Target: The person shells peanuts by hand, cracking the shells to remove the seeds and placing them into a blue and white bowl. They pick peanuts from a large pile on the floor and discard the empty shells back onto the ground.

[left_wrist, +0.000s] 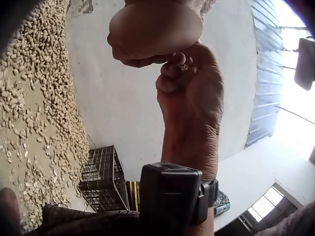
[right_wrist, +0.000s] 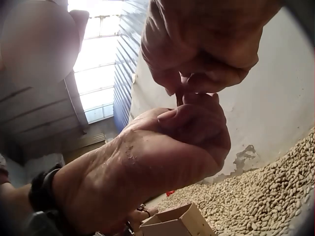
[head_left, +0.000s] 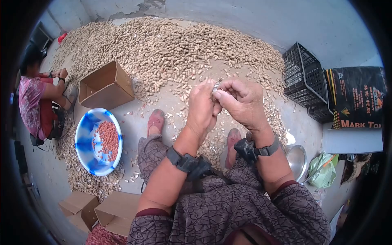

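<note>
Both hands meet in front of the lap in the head view, fingertips close together. My right hand [head_left: 245,102] has bent fingers and pinches a small shiny metal piece [head_left: 216,87] between thumb and forefinger. My left hand [head_left: 200,104] is curled right beside it and holds something small at its fingertips; I cannot tell what it is. From the right wrist, a thin brownish sliver [right_wrist: 180,97] shows between the two hands. Pale bits lie at the right fingers in the left wrist view. Loose unshelled peanuts [head_left: 163,49] are heaped on the floor beyond the hands.
A blue-and-white basin [head_left: 83,153] holds reddish shelled kernels, with an open cardboard box [head_left: 118,90] behind it. Another person [head_left: 34,98] sits at far left. On the right stand a black crate [head_left: 304,77], a metal bowl [head_left: 297,159] and a green plastic bag [head_left: 322,171].
</note>
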Demonstrator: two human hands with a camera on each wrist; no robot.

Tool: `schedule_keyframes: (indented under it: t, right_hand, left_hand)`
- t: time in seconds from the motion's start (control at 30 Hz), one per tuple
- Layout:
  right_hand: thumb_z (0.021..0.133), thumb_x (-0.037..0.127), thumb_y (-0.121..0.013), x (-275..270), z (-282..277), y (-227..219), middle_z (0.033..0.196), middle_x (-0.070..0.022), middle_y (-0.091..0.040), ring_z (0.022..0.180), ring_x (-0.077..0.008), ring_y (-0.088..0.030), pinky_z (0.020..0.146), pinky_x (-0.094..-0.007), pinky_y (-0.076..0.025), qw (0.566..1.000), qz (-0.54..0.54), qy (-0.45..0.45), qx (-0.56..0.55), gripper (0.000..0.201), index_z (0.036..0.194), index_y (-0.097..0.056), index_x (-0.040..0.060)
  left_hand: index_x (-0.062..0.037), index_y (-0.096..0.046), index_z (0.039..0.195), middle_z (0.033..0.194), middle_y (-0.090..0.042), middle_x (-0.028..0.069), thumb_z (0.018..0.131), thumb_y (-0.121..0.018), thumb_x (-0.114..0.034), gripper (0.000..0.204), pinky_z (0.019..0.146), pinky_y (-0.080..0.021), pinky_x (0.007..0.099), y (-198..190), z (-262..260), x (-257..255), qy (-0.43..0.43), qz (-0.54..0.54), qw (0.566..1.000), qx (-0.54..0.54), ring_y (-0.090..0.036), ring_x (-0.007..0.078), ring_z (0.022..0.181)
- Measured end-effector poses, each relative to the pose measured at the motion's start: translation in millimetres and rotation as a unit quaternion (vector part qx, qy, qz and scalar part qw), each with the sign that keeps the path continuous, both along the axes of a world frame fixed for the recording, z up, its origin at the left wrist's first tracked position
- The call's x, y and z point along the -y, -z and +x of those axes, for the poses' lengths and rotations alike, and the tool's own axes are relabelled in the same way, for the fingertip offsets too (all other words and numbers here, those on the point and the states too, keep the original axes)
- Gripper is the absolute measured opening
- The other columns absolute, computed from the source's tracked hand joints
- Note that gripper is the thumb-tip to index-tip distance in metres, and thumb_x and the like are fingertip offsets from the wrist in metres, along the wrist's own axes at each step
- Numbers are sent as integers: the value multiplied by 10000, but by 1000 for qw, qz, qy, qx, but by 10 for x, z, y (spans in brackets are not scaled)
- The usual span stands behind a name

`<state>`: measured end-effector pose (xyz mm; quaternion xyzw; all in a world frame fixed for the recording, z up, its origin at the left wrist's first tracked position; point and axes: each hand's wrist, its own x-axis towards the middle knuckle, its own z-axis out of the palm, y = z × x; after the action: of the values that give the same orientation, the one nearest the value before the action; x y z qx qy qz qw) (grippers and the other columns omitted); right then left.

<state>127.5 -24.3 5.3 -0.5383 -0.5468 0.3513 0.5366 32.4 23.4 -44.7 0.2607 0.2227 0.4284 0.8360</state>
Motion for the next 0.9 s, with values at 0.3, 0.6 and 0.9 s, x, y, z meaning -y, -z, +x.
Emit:
schedule_keyframes:
  t: [0.3, 0.6, 0.9]
  right_hand:
    - [638, 83, -650, 22, 204, -9, 583, -93, -531, 537, -252, -534, 473, -314, -439, 880, 199, -24, 430, 110, 717, -583, 48]
    - [706, 70, -637, 122, 182, -77, 600, -42, -589, 495, -83, -524, 446, -240, -401, 990, 56, 9, 127, 88, 774, -627, 14]
    - [841, 307, -522, 151, 523, -251, 504, -14, -509, 402, -55, -431, 370, -201, -318, 984, -167, 35, 48, 339, 699, -620, 15]
  left_hand:
    - [-57, -494, 745, 602, -489, 24, 887, -418, -211, 223, 361, -316, 199, -155, -31, 4, 39, -71, 990, -118, -428, 87, 427]
    - [-40, -544, 730, 542, -465, -17, 871, -472, -185, 214, 339, -230, 188, -71, 31, 23, 60, -39, 990, -120, -342, 42, 379]
    - [25, -563, 981, 500, -408, -41, 894, -409, -161, 257, 337, -231, 175, -217, -115, 46, 103, 158, 924, -333, -311, 21, 383]
